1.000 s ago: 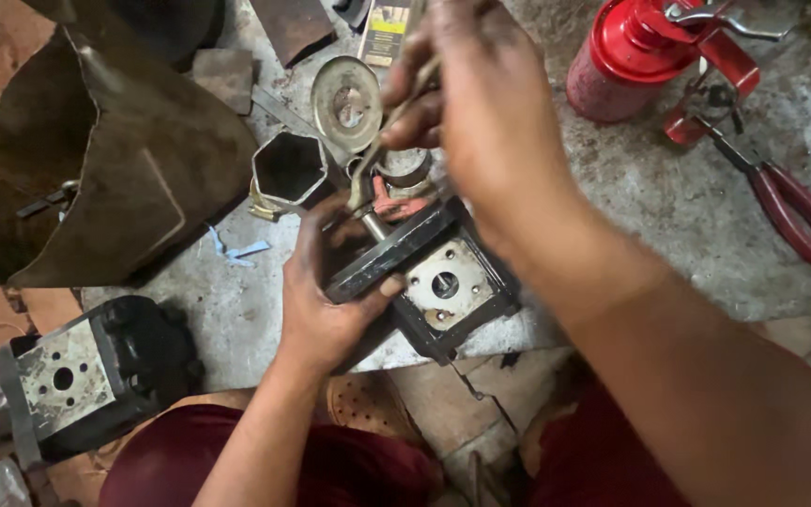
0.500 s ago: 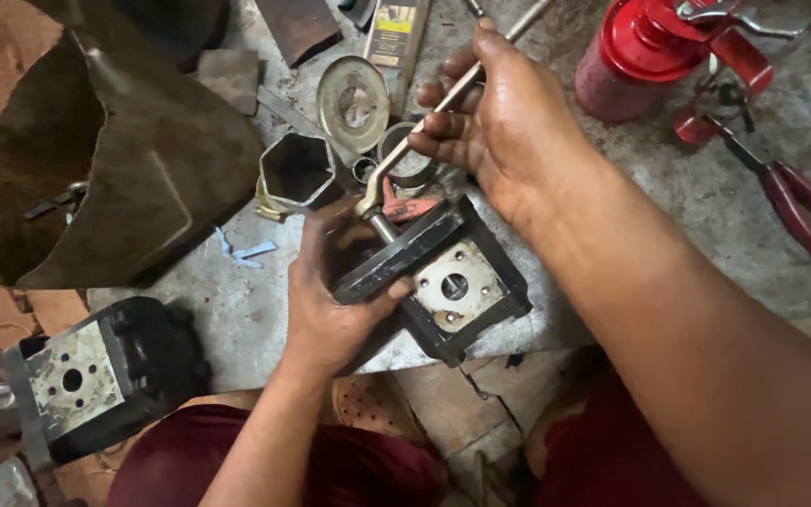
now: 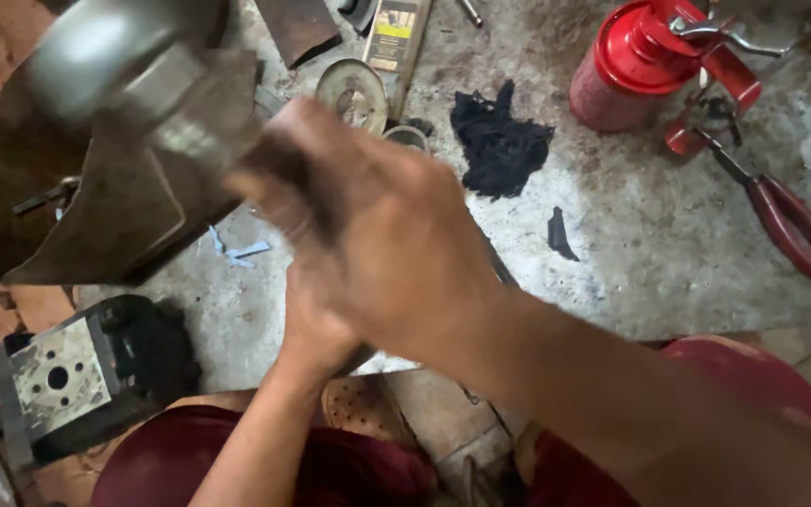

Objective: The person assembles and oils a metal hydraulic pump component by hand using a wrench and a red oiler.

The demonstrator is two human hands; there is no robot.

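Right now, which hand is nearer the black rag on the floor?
Right. The right hand hovers just left of the black rag; the left hand sits lower, mostly hidden beneath the right.

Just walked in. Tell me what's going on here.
A person sits over a dirty concrete floor. The right hand, motion-blurred, is raised with a blurred metal hammer head at top left, gripped by a handle. The left hand sits beneath it, mostly hidden, so what it holds cannot be seen. A metal block with holes lies at lower left; a red oil can, red-handled pliers and a black rag lie beyond.
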